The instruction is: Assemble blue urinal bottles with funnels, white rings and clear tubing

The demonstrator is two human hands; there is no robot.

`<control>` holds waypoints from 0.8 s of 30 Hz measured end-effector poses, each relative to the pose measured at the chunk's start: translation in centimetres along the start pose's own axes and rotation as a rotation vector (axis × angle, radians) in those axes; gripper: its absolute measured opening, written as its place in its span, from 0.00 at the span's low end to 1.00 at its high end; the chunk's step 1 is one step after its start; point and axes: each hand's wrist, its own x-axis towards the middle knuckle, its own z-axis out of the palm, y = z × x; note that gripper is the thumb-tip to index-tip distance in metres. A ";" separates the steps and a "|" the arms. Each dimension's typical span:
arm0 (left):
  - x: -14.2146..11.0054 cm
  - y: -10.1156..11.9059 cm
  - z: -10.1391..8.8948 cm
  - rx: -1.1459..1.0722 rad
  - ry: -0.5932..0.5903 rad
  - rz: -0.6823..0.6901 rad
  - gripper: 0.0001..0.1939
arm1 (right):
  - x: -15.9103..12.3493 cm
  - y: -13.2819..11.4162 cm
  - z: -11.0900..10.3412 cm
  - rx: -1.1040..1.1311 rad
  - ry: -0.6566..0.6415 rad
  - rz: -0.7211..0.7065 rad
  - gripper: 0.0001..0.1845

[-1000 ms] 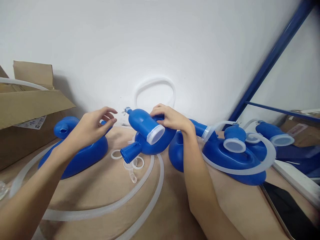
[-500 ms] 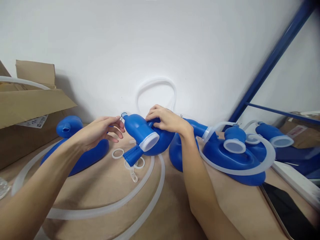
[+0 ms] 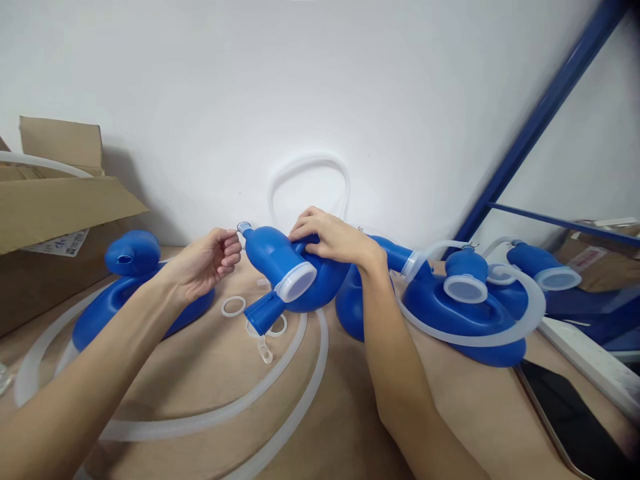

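A blue plastic urinal bottle (image 3: pixel 327 288) with a white-capped, bulb-shaped mouthpiece (image 3: pixel 273 253) lies in the middle of the table. My right hand (image 3: pixel 333 237) is closed over its handle from above, partly hiding it. At the mouthpiece's narrow end sits a small wire clip (image 3: pixel 243 227) around a clear sleeve. My left hand (image 3: pixel 220 260) has its thumb and forefinger pinched at the edge of this clip, the other fingers curled in. Beneath the mouthpiece a blue spout (image 3: pixel 264 313) points toward me. Several clear rings (image 3: pixel 233 306) lie below it.
Another blue bottle (image 3: pixel 193 313) stands at left beside a cardboard box (image 3: pixel 60 207). More blue bottles (image 3: pixel 465 333) with white hoses stand at right. Ribbed hoses (image 3: pixel 210 420) loop across the front. A black phone or tablet (image 3: pixel 570 420) lies at the right edge near a blue rack (image 3: pixel 540 133).
My left fingers have curled in from a loose spread to a pinch at the clip. The clip now appears tipped upward around the narrow end. My right hand stays on the bottle.
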 end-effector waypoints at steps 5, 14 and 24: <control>0.2 0.1 -0.3 -0.060 0.012 -0.005 0.19 | -0.3 -0.1 -0.2 0.040 0.001 0.004 0.25; 0.5 0.2 -0.4 -0.097 0.034 -0.065 0.17 | -0.7 0.0 -0.7 0.126 -0.006 -0.015 0.23; -0.2 -0.2 -1.8 0.726 0.011 0.203 0.24 | -1.1 0.3 -1.1 0.110 -0.012 0.033 0.22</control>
